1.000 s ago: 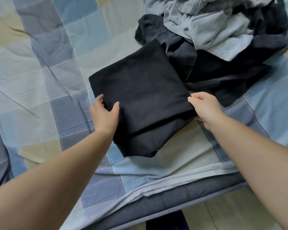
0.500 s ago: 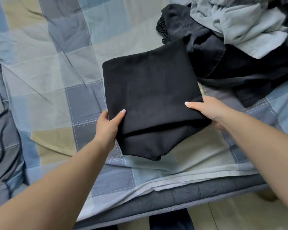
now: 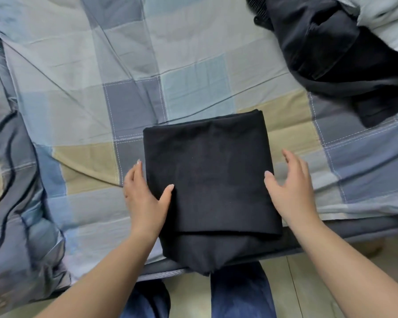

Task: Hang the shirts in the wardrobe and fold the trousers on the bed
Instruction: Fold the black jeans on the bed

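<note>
The folded black trousers (image 3: 207,180) lie at the near edge of the bed (image 3: 193,76), their lower, looser layer spilling over that edge toward the floor. The left hand (image 3: 145,198) sits at the bundle's left side, thumb laid on top of the cloth and fingers along or under the edge; whether those fingers actually pinch the fabric is hard to tell from here. The right hand (image 3: 290,191) is spread with relaxed fingers just beside the right side, thumb touching or nearly touching the cloth, holding nothing.

The step in hand looks like settling the finished fold. To do it well, the bundle should be slid further onto the bed, away from the near edge, so the overhanging layer is supported and cannot drag the fold open. Both palms flat on top, pressing from the centre outward, would flatten the layers and square the corners; the uneven bottom layer wants tucking under first.

The pile of unsorted clothes (image 3: 342,53) waits at the far right corner of the bed, well apart from the trousers.
</note>
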